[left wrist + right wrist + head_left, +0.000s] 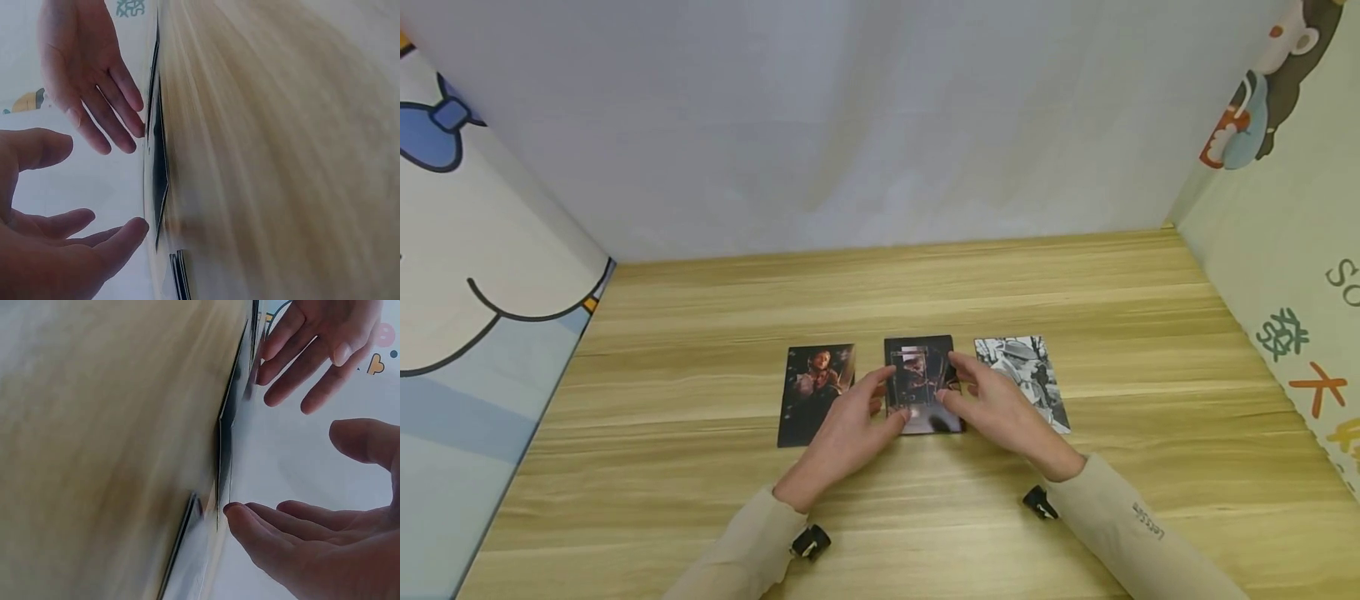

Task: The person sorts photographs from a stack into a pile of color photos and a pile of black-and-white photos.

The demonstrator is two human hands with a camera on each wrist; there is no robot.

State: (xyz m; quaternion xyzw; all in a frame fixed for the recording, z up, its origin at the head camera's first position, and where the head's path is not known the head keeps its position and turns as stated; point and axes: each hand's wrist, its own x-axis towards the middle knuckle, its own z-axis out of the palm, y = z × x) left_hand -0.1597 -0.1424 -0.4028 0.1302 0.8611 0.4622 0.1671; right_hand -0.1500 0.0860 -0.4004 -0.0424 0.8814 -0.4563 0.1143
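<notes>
On the tabletop (700, 517), three cards lie flat in a row running left to right, each with its long axis pointing away from the person. The middle card (922, 367) is the one the hands flank. It sits between a dark card (808, 408) on the left and a black-and-white card (1026, 371) on the right, apart from both, with bare wood showing in the gaps.

The left hand (850, 429) comes in from the near left, fingers loosely spread and only slightly bent, its fingertips at the middle card's left edge and near corner. The right hand (1000, 408) mirrors it from the near right, fingers extended, tips at the card's right edge and partly over the black-and-white card. Neither hand grips anything; both are relaxed and open. The wrist views show fingertips close to the card's edges, but whether they actually touch I cannot tell.

The middle card lies straight ahead of both hands, centred between them, so neither hand is clearly nearer. Its long sides face the two palms and its short near edge faces the person. In the wrist views that card seems to sit slightly proud of the wood along one edge, though blur makes this uncertain.

White panels and cartoon-printed side walls enclose the tabletop. Both arms wear beige sleeves (1120, 525).
</notes>
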